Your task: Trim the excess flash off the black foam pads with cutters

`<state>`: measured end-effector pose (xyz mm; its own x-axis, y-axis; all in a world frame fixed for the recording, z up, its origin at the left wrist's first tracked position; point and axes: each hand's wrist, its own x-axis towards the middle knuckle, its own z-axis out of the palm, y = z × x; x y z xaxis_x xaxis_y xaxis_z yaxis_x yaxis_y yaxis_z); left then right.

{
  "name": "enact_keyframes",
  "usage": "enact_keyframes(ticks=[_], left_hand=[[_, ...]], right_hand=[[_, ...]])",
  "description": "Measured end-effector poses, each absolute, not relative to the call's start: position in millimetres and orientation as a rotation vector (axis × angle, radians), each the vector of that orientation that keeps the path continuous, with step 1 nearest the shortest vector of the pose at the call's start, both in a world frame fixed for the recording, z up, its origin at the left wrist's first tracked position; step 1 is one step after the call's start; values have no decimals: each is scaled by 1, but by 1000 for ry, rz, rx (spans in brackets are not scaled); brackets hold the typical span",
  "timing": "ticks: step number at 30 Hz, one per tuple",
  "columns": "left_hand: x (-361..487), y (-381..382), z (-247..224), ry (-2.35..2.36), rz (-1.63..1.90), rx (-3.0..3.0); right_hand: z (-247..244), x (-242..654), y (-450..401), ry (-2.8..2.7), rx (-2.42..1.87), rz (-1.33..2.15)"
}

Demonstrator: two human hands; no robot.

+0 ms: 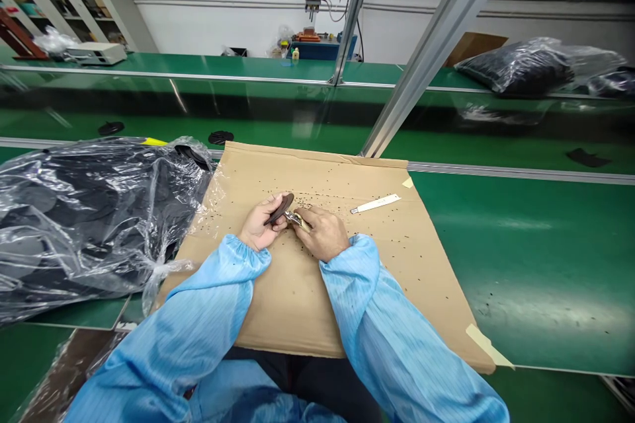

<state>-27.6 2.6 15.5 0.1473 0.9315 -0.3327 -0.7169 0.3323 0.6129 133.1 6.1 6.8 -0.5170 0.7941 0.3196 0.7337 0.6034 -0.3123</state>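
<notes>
My left hand (261,225) is closed around a thin dark round disc (280,208), tilted so that its edge faces up. In my right hand (322,231) is a small pair of nippers (296,218) with a metal head and what look like pale yellow handles, mostly covered by my fingers. The metal jaws meet the disc's right edge; whether they are closed on it I cannot tell. Under both hands lies a brown cardboard sheet (278,304), sprinkled with tiny black scraps, densest just beyond my hands.
On the cardboard to the right lies a white utility knife (376,203). A big clear plastic bag (99,218) of dark round pieces fills the left. Dark pieces (221,137) lie on the green surface behind. A slanted metal post (431,59) rises beyond the cardboard.
</notes>
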Motion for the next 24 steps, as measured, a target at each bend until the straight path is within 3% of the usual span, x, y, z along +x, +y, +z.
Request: enact_keyframes(ticks=[24], left_hand=[[-25,4,14,764,1310,325]], right_hand=[[7,132,3,-2374,-1274,224]])
